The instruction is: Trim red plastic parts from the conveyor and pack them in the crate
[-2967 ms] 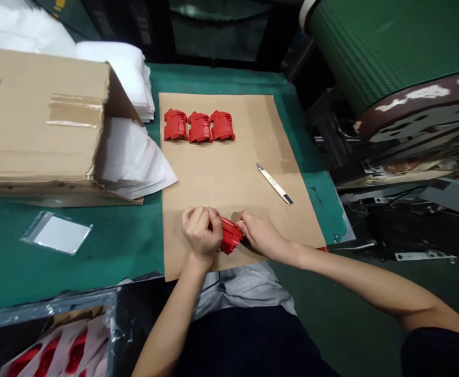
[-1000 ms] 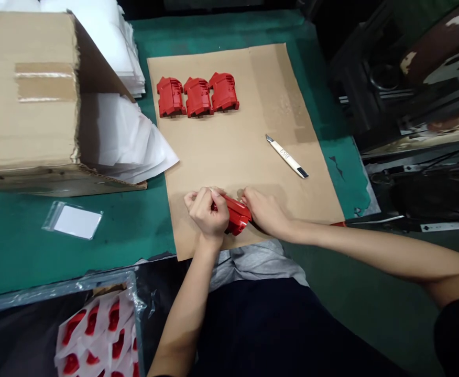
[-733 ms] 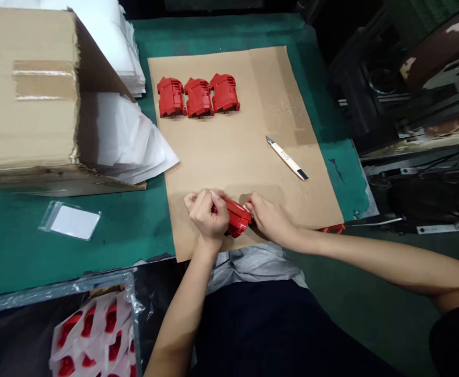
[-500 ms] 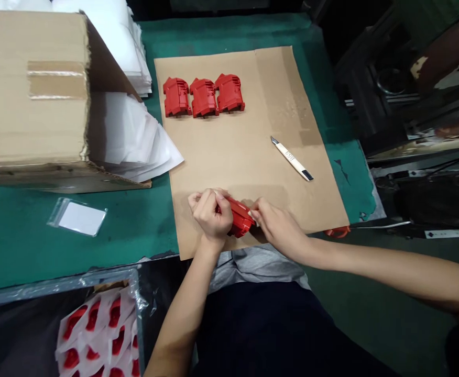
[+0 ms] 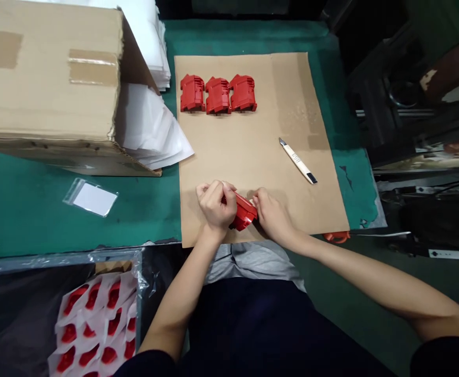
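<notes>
Between my two hands, low over the front of the brown cardboard sheet (image 5: 229, 152), is a red plastic part (image 5: 245, 213), tilted. My left hand (image 5: 217, 204) is closed around its left end and hides that side. At its right edge, my right hand (image 5: 271, 212) has the fingers closed against it in a pinch. Three similar red plastic parts (image 5: 218, 96) lie in a row at the back left of the sheet. To the right lies a white-handled knife (image 5: 298, 161) marked with writing, its tip pointing away from me.
A cardboard box (image 5: 48, 94) on its side holds white sheets (image 5: 154, 128) that spill out. Behind it is a white stack (image 5: 151, 42). A clear zip bag (image 5: 95, 198) lies on the green table (image 5: 29, 220). Below left, a crate (image 5: 139, 293) contains wrapped red parts (image 5: 113, 296).
The view has shifted, so the table things sit further right in the picture. Both hands still hold the red part, which has turned slightly; the three parts and the knife lie as before.
</notes>
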The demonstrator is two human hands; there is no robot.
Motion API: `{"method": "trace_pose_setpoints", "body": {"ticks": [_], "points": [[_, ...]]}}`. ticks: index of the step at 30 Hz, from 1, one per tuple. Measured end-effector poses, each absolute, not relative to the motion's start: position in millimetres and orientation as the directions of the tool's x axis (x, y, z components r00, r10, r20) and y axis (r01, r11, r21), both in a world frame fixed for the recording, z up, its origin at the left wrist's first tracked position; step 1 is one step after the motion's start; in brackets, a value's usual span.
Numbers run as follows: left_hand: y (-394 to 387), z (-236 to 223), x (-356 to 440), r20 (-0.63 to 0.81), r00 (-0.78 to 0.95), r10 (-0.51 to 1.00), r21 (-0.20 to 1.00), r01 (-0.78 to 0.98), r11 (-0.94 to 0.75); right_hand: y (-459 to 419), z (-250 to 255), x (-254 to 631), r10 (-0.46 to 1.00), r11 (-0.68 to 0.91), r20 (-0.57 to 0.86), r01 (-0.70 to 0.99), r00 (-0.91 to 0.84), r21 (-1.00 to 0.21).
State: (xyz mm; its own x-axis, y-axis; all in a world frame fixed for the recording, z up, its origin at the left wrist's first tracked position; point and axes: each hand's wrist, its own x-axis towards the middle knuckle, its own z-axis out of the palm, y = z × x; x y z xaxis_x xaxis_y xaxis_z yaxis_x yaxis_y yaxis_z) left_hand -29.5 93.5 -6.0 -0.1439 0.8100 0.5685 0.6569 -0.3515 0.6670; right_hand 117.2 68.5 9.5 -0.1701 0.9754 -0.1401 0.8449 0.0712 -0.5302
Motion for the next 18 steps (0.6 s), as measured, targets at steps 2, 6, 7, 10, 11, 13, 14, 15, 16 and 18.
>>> {"method": "trace_pose_setpoints", "body": {"ticks": [2, 6, 7, 10, 11, 13, 14, 15, 16, 18], "points": [[94, -6, -30, 0.573, -0.143, 0.807, 0.659, 0.666, -0.349, 74, 8, 118, 0.961, 0.088, -0.187, 0.864, -0.205, -0.496], [93, -6, -31, 0.579, -0.137, 0.804, 0.659, 0.659, -0.362, 75, 16, 122, 0.916, 0.269, -0.122, 0.813, -0.381, -0.517], [93, -6, -32, 0.579, -0.13, 0.805, 0.661, 0.653, -0.37, 73, 19, 123, 0.908, 0.32, -0.071, 0.793, -0.413, -0.518], [92, -7, -32, 0.579, -0.124, 0.806, 0.664, 0.645, -0.378, 67, 23, 124, 0.881, 0.445, 0.081, 0.762, -0.465, -0.471], [91, -7, -32, 0.578, -0.129, 0.806, 0.665, 0.647, -0.373, 65, 23, 125, 0.867, 0.483, 0.128, 0.749, -0.481, -0.453], [91, -7, -32, 0.573, -0.139, 0.807, 0.666, 0.653, -0.361, 65, 22, 125, 0.838, 0.542, 0.209, 0.723, -0.504, -0.428], [91, -7, -32, 0.572, -0.139, 0.808, 0.665, 0.655, -0.359, 65, 22, 125, 0.826, 0.562, 0.237, 0.714, -0.512, -0.416], [91, -7, -32, 0.573, -0.136, 0.808, 0.663, 0.656, -0.36, 67, 21, 125, 0.815, 0.579, 0.251, 0.708, -0.522, -0.405], [91, -7, -32, 0.574, -0.133, 0.808, 0.661, 0.658, -0.362, 68, 21, 125, 0.804, 0.594, 0.254, 0.701, -0.538, -0.394], [91, -7, -32, 0.576, -0.132, 0.807, 0.658, 0.66, -0.362, 71, 21, 124, 0.777, 0.628, 0.249, 0.68, -0.579, -0.379]]}}
